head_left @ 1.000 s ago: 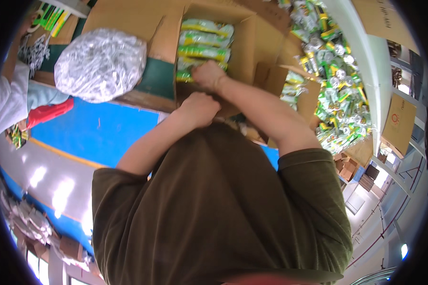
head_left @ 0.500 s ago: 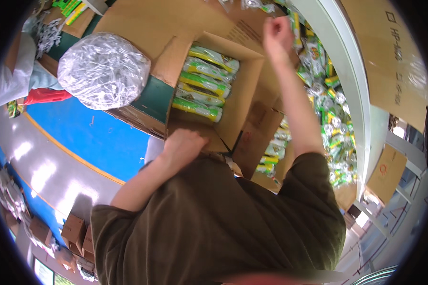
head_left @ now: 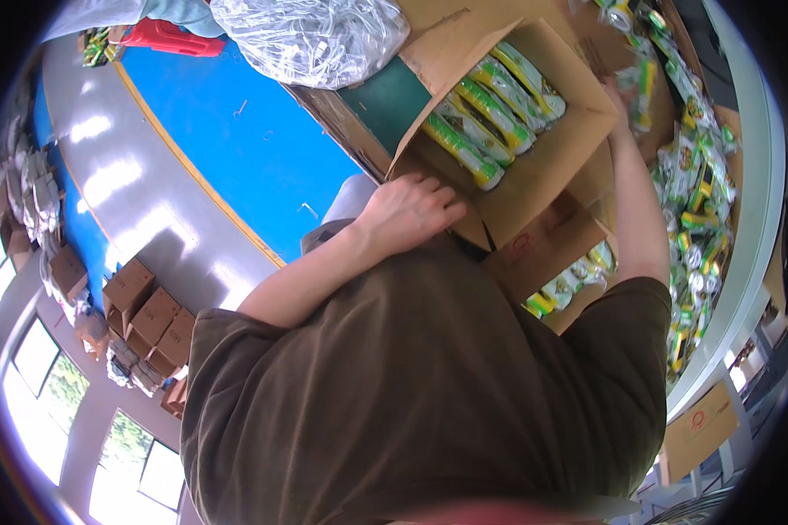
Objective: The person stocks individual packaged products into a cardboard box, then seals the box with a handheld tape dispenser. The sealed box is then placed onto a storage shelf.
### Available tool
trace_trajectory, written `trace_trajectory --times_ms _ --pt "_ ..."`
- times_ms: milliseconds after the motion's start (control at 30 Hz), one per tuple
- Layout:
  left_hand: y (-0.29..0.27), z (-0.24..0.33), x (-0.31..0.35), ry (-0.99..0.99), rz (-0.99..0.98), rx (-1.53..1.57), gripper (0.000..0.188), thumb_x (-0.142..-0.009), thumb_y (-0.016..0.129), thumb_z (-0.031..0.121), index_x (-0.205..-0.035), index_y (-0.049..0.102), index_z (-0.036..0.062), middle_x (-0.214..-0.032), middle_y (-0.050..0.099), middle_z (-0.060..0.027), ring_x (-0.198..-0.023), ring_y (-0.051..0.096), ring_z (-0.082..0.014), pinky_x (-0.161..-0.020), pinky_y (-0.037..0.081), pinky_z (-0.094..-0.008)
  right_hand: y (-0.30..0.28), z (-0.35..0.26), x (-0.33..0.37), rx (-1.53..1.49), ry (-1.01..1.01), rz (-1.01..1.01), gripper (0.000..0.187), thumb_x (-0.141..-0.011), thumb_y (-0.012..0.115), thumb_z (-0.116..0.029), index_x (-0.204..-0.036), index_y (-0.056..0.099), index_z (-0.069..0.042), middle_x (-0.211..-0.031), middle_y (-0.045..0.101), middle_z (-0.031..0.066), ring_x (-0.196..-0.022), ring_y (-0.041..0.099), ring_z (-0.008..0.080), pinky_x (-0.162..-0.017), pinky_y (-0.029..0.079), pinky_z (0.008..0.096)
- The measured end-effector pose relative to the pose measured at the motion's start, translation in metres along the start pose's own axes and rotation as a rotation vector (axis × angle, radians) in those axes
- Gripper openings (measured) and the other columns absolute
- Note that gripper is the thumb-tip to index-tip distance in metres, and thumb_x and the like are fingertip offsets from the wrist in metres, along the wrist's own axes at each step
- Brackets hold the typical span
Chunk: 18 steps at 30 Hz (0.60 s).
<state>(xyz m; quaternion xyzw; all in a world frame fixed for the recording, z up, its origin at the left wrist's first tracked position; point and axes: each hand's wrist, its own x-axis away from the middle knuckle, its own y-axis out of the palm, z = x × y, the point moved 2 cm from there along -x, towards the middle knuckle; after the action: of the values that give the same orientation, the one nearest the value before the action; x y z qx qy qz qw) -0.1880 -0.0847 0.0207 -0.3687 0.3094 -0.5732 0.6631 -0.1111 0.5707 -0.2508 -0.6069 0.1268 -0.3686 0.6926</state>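
A: At the near edge of the cardboard box [head_left: 534, 175], left hand [head_left: 409, 210] fingers [head_left: 442, 213] curled over the flap, pressing on it. Closed-ish grip on cardboard, nothing else in it.

B: Right hand?

A: Right hand [head_left: 626, 96] is far right, up at the pile of green-yellow packets [head_left: 696, 201] on the table. Fingers look wrapped round one packet [head_left: 643, 83], blurry though, can't tell how tight.

B: Change since a second ago?

A: Both hands were at the box then. Half a second ago the right arm was already stretched out; now it's at the pile. Left stayed bracing.

B: Meaning?

A: Probably fetching the next packet; box already has a row of packs [head_left: 490, 114] inside, room left.

B: Around it?

A: Clear plastic bag [head_left: 311, 31] far left of box, blue floor [head_left: 236, 122] beyond.
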Motion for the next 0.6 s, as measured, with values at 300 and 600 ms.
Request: trace_trajectory --times_ms 300,600 --pt "0.0 0.001 0.016 0.145 0.066 -0.04 0.022 -0.079 0.066 0.019 -0.099 0.061 0.0121 -0.098 0.061 -0.0059 -0.104 0.06 -0.0254 -0.09 0.049 -0.0389 -0.177 -0.194 0.196 0.139 -0.566 0.083 0.038 -0.095 0.048 -0.034 -0.125 0.055 -0.012 -0.132 0.055 0.0186 -0.116 0.057 0.0325 -0.096 0.047 0.043" --pt "-0.05 -0.046 0.056 -0.177 0.692 0.247 0.03 -0.078 0.071 0.009 -0.107 0.064 0.0052 -0.114 0.061 -0.0128 -0.111 0.056 -0.0325 -0.098 0.044 -0.0439 -0.271 -0.157 0.233 -0.349 0.005 0.525 0.059 -0.087 0.064 -0.046 -0.126 0.054 -0.002 -0.102 0.069 0.0184 -0.093 0.066 0.0348 -0.083 0.05 0.0407"
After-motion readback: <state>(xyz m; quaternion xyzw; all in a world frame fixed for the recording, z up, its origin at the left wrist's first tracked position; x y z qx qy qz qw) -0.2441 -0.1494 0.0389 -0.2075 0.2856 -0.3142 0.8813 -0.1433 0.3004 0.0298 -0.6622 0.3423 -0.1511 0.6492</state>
